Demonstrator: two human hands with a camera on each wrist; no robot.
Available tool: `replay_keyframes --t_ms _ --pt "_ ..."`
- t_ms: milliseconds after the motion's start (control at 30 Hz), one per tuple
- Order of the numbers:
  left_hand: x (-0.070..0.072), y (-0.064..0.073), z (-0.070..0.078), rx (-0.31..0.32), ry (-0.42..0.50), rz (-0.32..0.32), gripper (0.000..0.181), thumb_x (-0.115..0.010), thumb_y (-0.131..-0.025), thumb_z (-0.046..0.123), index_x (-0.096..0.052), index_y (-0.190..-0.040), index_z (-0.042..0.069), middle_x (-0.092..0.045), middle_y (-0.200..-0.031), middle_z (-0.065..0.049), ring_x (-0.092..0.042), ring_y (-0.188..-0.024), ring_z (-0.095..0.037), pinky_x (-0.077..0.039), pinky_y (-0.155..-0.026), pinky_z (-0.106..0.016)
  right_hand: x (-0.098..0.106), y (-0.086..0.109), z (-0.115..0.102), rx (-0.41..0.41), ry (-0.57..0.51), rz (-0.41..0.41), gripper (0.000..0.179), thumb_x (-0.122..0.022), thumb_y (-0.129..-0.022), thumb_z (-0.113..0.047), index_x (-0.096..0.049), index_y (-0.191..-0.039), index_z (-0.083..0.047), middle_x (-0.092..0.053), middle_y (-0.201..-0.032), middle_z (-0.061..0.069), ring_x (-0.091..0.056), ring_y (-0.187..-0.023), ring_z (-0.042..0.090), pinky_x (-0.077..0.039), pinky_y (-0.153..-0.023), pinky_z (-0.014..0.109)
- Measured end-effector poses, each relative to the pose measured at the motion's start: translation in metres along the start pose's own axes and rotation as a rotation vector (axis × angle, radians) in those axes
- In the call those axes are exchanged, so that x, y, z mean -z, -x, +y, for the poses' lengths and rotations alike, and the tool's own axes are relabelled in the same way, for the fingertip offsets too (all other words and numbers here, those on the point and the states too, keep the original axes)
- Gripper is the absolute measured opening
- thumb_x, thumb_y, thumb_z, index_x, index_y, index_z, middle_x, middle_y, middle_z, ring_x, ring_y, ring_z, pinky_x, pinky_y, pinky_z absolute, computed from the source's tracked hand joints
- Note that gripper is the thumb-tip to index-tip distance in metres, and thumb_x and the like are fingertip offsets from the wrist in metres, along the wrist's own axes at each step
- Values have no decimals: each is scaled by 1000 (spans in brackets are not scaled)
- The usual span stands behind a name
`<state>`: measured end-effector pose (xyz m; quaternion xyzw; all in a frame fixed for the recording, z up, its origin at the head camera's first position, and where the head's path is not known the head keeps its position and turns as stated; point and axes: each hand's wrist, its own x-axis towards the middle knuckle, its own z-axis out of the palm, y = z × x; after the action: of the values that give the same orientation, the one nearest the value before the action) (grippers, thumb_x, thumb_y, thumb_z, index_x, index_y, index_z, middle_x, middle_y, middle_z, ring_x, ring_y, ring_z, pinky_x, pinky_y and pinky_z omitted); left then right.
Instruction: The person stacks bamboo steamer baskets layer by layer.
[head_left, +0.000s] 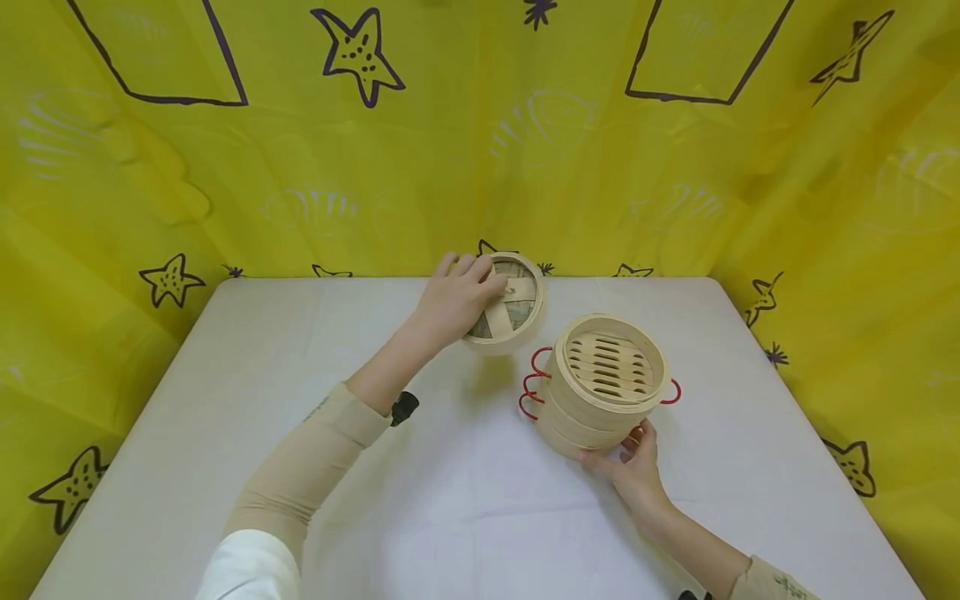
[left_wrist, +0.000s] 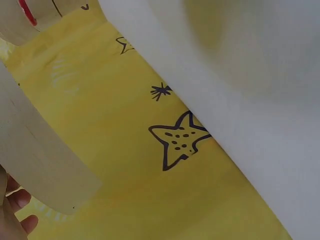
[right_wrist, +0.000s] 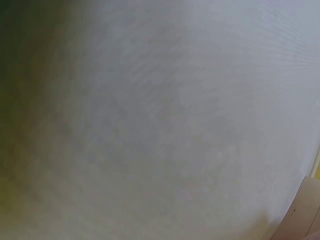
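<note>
My left hand (head_left: 461, 296) grips a round bamboo steamer lid (head_left: 519, 290) by its strapped top, up near the table's back edge. In the left wrist view the lid's pale side wall (left_wrist: 40, 145) shows, with fingertips (left_wrist: 20, 199) at its lower edge. To the lid's right stands a stack of bamboo steamer baskets (head_left: 592, 417), uncovered, its slatted top tier showing bare. Red loop handles (head_left: 531, 406) stick out from its sides. My right hand (head_left: 633, 483) holds the stack low at the front, thumb and fingers spread around its base. A bit of the steamer (right_wrist: 300, 212) enters the right wrist view's corner.
A white cloth (head_left: 420, 500) covers the table. Yellow curtains (head_left: 450, 167) with starfish drawings hang behind it and along both sides, close to the table's back edge. A dark wrist device (head_left: 405, 408) shows beside the left sleeve.
</note>
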<state>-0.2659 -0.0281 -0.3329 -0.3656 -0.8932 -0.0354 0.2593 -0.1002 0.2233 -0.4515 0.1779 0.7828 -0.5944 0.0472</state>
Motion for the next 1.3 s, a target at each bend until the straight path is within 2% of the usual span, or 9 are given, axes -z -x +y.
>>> replay_keyframes --t_ms 367,567,800,1067,1300 --pt "9 -16 26 -62 5 73 14 -44 -96 29 -55 -95 19 -49 -102 -3 -45 -93 -21 -29 -89 -38 1 0 0 1 6 -1 108 -75 -73 -13 7 -143 -6 -13 -140 21 -20 -127 35 -20 -105 43" --pt "15 -26 38 -77 15 52 17 -43 -95 32 -55 -97 20 -48 -97 -1 -44 -92 -20 -30 -89 -37 0 0 0 10 1 3 107 -75 -73 -11 6 -143 -6 -14 -140 22 -20 -127 35 -19 -105 43" --pt "21 -36 53 -107 0 20 18 -40 -96 33 -55 -100 24 -48 -100 1 -45 -95 -18 -31 -92 -39 -1 -1 0 21 1 13 106 -75 -73 -11 5 -143 -5 -15 -139 21 -22 -125 34 -20 -104 42" --pt "25 -47 70 -149 -36 23 17 -39 -96 33 -54 -100 26 -48 -99 4 -47 -96 -16 -31 -91 -36 -1 -2 1 19 -4 9 106 -75 -73 -12 5 -143 -5 -15 -139 21 -21 -125 34 -20 -104 42" --pt "30 -52 82 -182 -76 -41 19 -38 -97 32 -54 -106 31 -48 -111 7 -45 -104 -14 -30 -94 -35 0 -2 2 14 -1 2 107 -75 -73 -12 7 -143 -7 -14 -140 20 -21 -126 33 -20 -104 42"
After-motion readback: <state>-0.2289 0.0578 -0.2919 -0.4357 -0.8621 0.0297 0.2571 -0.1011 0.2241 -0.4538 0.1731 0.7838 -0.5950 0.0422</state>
